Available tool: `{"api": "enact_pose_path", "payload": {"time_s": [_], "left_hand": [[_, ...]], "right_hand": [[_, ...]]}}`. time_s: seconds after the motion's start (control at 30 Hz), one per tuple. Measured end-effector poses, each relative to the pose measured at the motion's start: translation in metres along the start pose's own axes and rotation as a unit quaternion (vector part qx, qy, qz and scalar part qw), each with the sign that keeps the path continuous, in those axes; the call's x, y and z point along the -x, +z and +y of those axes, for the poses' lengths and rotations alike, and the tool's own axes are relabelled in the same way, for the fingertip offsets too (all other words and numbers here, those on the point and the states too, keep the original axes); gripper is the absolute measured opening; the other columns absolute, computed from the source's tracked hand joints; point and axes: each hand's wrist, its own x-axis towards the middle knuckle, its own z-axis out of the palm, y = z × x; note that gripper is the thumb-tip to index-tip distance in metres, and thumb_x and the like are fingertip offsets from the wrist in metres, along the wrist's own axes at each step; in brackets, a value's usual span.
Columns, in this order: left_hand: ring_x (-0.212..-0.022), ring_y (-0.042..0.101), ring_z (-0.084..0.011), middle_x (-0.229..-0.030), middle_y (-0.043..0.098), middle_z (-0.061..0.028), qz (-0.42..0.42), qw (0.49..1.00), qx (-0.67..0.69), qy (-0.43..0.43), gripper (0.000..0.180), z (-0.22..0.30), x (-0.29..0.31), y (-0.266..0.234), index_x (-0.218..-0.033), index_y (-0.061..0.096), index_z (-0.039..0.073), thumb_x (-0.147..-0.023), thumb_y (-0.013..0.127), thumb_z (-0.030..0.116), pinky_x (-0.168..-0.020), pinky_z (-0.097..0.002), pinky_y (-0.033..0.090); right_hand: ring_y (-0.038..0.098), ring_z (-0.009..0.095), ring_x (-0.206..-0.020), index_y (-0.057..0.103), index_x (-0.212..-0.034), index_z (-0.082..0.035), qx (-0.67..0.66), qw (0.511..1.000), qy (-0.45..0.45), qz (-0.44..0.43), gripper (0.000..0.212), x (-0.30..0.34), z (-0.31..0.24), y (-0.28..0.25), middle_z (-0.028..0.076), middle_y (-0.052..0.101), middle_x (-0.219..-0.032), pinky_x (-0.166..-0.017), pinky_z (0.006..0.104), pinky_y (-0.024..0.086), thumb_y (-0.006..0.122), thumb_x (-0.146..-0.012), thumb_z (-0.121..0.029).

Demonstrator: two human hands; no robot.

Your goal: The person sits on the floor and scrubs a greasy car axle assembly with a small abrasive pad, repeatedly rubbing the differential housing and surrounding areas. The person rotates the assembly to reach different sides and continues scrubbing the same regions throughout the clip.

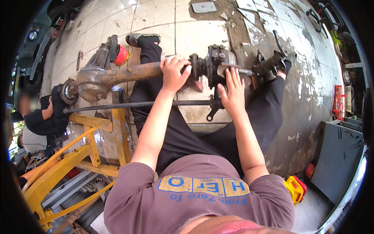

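Note:
A long, rusty vehicle axle (120,75) lies across in front of me between my legs. Near its black flanged end, my left hand (174,72) closes over the tube, fingers curled across the top. My right hand (233,91) lies with fingers outstretched against a flat grey metal part (223,70) beside the bolted black hub end (216,58). A grey pointed metal end sticks out past my right fingertips; what it belongs to is hidden. Nearer to me, a dark tie rod (140,104) runs parallel to the axle and meets an eyeleted arm (211,114).
Yellow metal frames (87,156) crowd the lower left. Another person (35,136) in black sits by the axle's left end. A dark cylindrical part (269,64) lies near my right foot. Broken tiles (249,17) lie ahead, and a grey cabinet (337,160) stands right.

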Motion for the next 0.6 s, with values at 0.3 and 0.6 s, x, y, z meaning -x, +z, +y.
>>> {"api": "enact_pose_path", "payload": {"time_s": [0.3,0.6], "left_hand": [[-0.126,0.067,-0.0247,-0.116,0.079,0.0015,0.005,1.000,-0.014,0.011,0.019,-0.001,-0.005,-0.002,-0.102,0.084,0.019,-0.099,0.076,0.036,-0.118,-0.0503,0.036],[-0.129,0.067,-0.0253,-0.118,0.079,0.0008,-0.005,1.000,-0.014,0.001,0.020,0.001,0.004,-0.002,-0.103,0.084,0.019,-0.099,0.076,0.037,-0.120,-0.0505,0.036]], "right_hand": [[0.033,0.040,-0.173,0.048,-0.173,-0.005,0.013,1.000,0.002,0.011,0.075,0.007,-0.005,0.007,0.022,0.039,-0.184,-0.134,0.0734,0.027,0.069,-0.112,-0.043],[0.039,0.041,-0.170,0.052,-0.171,-0.006,0.010,1.000,-0.010,0.025,0.072,0.011,-0.007,0.004,0.020,0.043,-0.183,-0.133,0.0742,0.027,0.070,-0.111,-0.042]]}}
